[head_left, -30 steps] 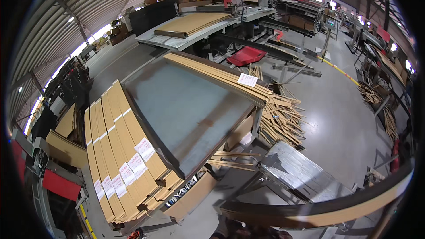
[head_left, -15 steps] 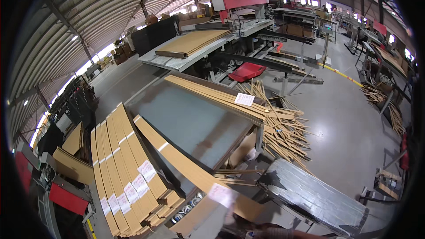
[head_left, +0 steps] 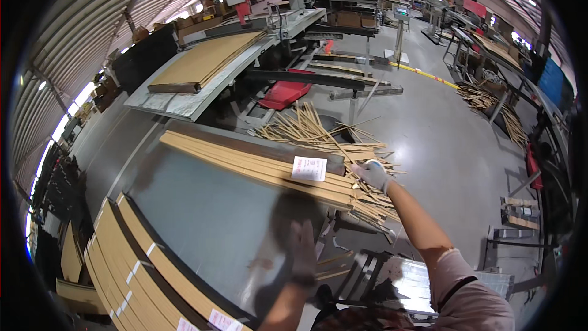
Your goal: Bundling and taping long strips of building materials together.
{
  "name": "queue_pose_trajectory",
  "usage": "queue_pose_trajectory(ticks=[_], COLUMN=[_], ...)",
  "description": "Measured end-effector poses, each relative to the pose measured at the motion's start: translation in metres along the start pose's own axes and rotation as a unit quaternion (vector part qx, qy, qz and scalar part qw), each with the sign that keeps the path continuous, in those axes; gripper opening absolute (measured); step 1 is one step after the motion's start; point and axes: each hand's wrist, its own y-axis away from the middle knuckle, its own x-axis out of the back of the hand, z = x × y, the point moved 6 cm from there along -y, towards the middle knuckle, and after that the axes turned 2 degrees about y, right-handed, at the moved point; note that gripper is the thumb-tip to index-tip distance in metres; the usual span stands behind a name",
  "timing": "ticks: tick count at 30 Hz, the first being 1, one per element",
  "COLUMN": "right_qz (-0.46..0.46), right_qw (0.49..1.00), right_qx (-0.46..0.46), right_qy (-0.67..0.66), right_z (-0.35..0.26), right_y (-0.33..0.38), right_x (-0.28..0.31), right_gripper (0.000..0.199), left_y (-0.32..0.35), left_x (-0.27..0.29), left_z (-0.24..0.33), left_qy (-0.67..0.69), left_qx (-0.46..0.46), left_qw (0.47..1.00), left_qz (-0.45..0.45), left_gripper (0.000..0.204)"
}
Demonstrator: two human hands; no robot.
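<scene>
Head view: the long cardboard strips point(head_left: 257, 162) lie stacked along the far edge of the grey steel table point(head_left: 202, 220). The right hand point(head_left: 372, 175), gloved and with the arm extended, closes on the stack's near end. Grip the end squarely and support its length. The left hand point(head_left: 303, 248) hovers over the table, motion-blurred; its finger spread cannot be determined.

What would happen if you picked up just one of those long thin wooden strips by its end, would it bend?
Probably yes. The strips stacked on the grey table look very long and thin, so one would likely sag and wobble. It seems light, since the gloved right hand reaches their ends alone. The jumbled offcuts on the floor suggest they snap fairly easily.
</scene>
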Motion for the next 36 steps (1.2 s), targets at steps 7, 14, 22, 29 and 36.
queue_pose_trajectory(ticks=[7, 14, 22, 29, 36], right_qz=[-0.286, -0.304, -0.431, -0.474, -0.286], right_qw=[0.943, 0.938, 0.893, 0.859, 0.955], right_qx=[0.009, 0.078, 0.048, 0.049, 0.067], right_qy=[0.171, 0.149, 0.119, 0.188, 0.039], right_z=[-0.009, 0.053, 0.030, 0.041, 0.021], right_y=[-0.032, 0.002, 0.226, 0.255, 0.176], right_x=[-0.059, -0.103, -0.071, -0.056, -0.041], right_gripper=[0.112, 0.086, 0.063, 0.082, 0.061], left_y=[-0.137, -0.104, 0.065, 0.115, 0.141], left_x=[-0.058, -0.069, -0.021, -0.048, -0.072], left_z=[-0.015, 0.008, 0.100, 0.115, 0.103], left_qy=[0.330, 0.474, 0.470, 0.455, 0.532], left_qx=[0.461, 0.423, 0.370, 0.295, 0.380], left_qw=[0.797, 0.716, 0.776, 0.825, 0.742], left_qz=[0.209, 0.289, 0.199, 0.160, 0.150], left_gripper=[0.112, 0.076, 0.061, 0.071, 0.082])
